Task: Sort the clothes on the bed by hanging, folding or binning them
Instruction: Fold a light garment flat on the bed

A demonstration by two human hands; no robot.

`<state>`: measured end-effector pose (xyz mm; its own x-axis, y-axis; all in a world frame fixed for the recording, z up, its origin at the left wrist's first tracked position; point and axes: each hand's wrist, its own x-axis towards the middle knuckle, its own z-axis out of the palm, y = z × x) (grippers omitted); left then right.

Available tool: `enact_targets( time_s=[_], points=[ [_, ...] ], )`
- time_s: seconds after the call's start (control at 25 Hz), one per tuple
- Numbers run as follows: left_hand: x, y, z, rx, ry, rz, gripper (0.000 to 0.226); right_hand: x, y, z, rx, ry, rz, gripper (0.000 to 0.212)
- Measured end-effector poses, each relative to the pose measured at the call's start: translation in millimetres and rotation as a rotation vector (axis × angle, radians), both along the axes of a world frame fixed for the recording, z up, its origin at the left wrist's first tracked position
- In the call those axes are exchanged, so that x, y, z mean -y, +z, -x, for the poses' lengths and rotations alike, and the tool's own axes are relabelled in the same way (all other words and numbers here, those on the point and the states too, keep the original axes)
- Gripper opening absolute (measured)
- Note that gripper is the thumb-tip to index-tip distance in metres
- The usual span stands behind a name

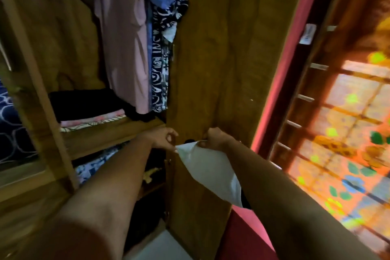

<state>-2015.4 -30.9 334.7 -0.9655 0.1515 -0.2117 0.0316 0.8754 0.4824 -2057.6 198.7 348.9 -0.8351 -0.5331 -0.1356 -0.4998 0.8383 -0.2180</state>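
head view: white cloth (pixel 209 172) hangs mid-air in front of the wardrobe door (pixel 219 59), left hand (pixel 163 139) and right hand (pixel 215 138) each with a pinch grip on its top edge; looks light, thin and limp, so best held at the corners.

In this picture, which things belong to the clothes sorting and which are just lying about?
For the job: white cloth, held by left hand and right hand; wardrobe door; hanging mauve shirt; folded stack.
Just there: window grille; white label.
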Motion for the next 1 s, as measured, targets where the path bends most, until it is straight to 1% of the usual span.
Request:
enact_targets(
  time_s=[0.08, 0.12, 0.2, 0.24, 0.36, 0.44, 0.52, 0.6, 0.64, 0.68, 0.76, 0.84, 0.92, 1.0],
  points=[
    [30.6, 9.0, 14.6, -0.046, 0.018, -0.01, 0.086, 44.4, 6.7, 25.7, -0.025, 0.096, 0.004, 0.04],
    [45.7, 11.0, 19.7, -0.068, 0.017, 0.002, 0.088, 65.6, 9.0, 36.4, -0.035, 0.136, 0.014, 0.043],
    [70.4, 13.4, 24.6, -0.091, 0.002, 0.067, 0.088, 100.5, 17.0, 49.0, -0.052, 0.224, 0.031, 0.044],
    [84.4, 12.1, 27.3, -0.1, 0.002, 0.111, 0.092, 118.4, 21.0, 54.8, -0.044, 0.285, 0.032, 0.042],
    [124.1, 12.5, 37.1, -0.088, 0.057, 0.26, 0.108, 167.3, 34.8, 70.7, 0.05, 0.415, 0.101, 0.042],
    [143.4, 20.3, 44.3, -0.086, 0.131, 0.297, 0.108, 198.9, 42.9, 82.2, 0.116, 0.449, 0.19, 0.04],
    [153.9, 36.1, 48.1, -0.071, 0.188, 0.26, 0.094, 227.5, 53.1, 90.4, 0.148, 0.503, 0.237, 0.035],
    [166.4, 52.3, 49.0, -0.01, 0.22, 0.224, 0.075, 250.8, 65.1, 98.6, 0.176, 0.561, 0.242, 0.028],
    [175.9, 59.3, 47.7, 0.005, 0.271, 0.23, 0.065, 262.8, 71.3, 105.1, 0.187, 0.596, 0.231, 0.026],
    [186.2, 66.6, 46.5, -0.008, 0.347, 0.243, 0.053, 274.2, 77.8, 112.0, 0.19, 0.616, 0.217, 0.026],
    [205.7, 82.3, 44.5, -0.138, 0.488, 0.247, 0.03, 293.0, 91.4, 125.1, 0.134, 0.649, 0.164, 0.03],
    [220.7, 99.3, 45.3, -0.264, 0.563, 0.247, 0.022, 308.9, 105.6, 135.6, 0.074, 0.688, 0.129, 0.036],
    [234.1, 114.3, 49.7, -0.314, 0.606, 0.298, 0.016, 321.9, 117.7, 143.0, 0.023, 0.736, 0.086, 0.048],
    [245.4, 123.6, 56.9, -0.343, 0.674, 0.343, 0.015, 336.2, 125.5, 156.1, -0.053, 0.761, 0.022, 0.055]
  ],
)
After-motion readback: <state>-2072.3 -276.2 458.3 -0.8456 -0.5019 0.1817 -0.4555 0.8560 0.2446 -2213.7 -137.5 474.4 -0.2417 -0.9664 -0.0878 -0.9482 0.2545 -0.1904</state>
